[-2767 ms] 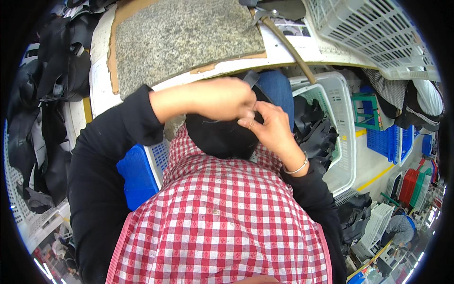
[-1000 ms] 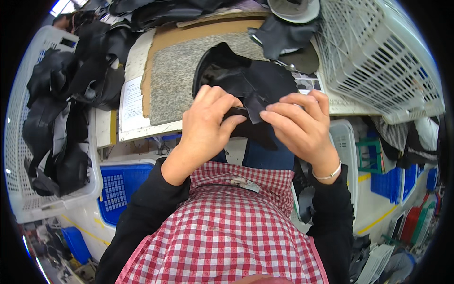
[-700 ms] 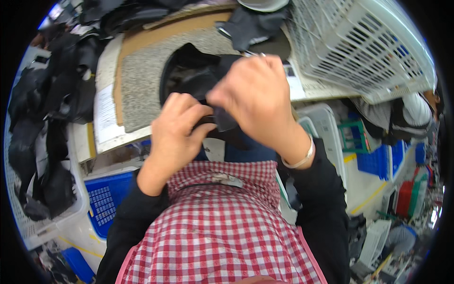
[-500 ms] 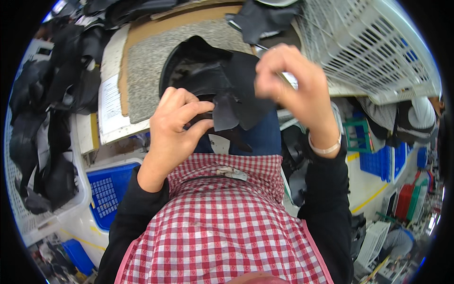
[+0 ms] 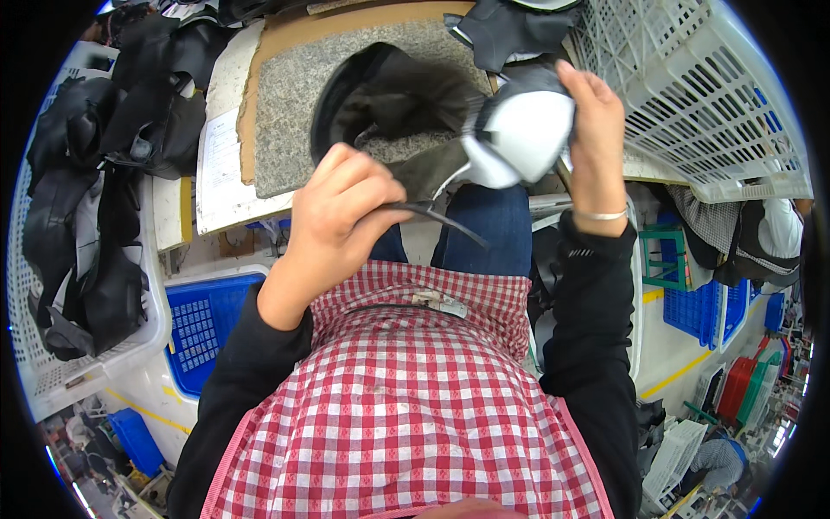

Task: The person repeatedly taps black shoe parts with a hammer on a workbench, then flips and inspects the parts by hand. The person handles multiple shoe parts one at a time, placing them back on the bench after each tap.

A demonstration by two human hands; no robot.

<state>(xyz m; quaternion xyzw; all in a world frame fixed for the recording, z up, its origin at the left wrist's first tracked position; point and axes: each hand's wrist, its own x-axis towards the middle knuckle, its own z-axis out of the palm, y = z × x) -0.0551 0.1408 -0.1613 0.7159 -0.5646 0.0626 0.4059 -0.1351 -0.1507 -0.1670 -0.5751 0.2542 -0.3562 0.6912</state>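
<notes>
A black leather shoe upper (image 5: pixel 363 82) lies bent open over the front edge of the bench, its dark inside facing up. Its white-lined end (image 5: pixel 527 130) is raised and turned toward me, smeared by motion. My right hand (image 5: pixel 596 130) grips that end from the right, fingers partly hidden behind it. Closed in a pinch, my left hand (image 5: pixel 350 195) holds a narrow black strip (image 5: pixel 450 227) near the upper's front edge. The strip's loose end points right, above my lap. Whether it is joined to the upper I cannot tell.
Under the upper lies a grey speckled board (image 5: pixel 285 130) on cardboard. A paper sheet (image 5: pixel 222 160) is at its left. White crates (image 5: pixel 692 95) stand right and left, the left one full of black leather pieces (image 5: pixel 95 285). A blue basket (image 5: pixel 203 329) sits below on the left.
My right hand has taken hold of the upper's right end and turned it up, showing the white lining. The left hand has moved slightly right and now pinches a narrow strip.
</notes>
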